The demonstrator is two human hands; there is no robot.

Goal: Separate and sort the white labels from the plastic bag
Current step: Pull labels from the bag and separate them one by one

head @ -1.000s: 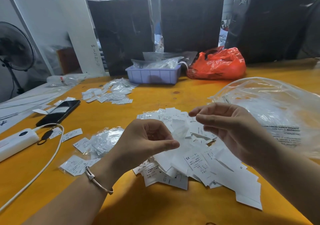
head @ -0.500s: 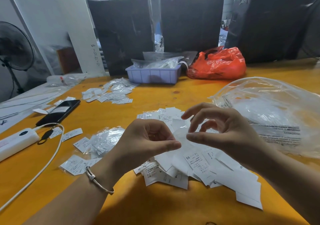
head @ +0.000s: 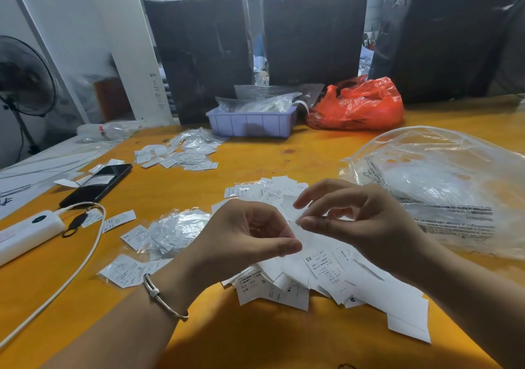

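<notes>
left hand point(head: 244, 235): fingers curled, pinching a small white paper label point(head: 292, 212) | right hand point(head: 360, 215): thumb and forefinger pinching the same label's upper edge | heap of white printed labels point(head: 326, 272): on the yellow wooden table point(head: 255, 340), under both hands | large clear plastic bag point(head: 443, 187): on the table, right of the heap

Light is dim and even, daylight entering through gaps at the far back. Soft shadows pool under the forearms on the yellow table point(head: 199, 340); glare sheens the clear plastic bag point(head: 443, 187). Wide-angle lens bends edges; background soft, foreground print fairly sharp.
</notes>
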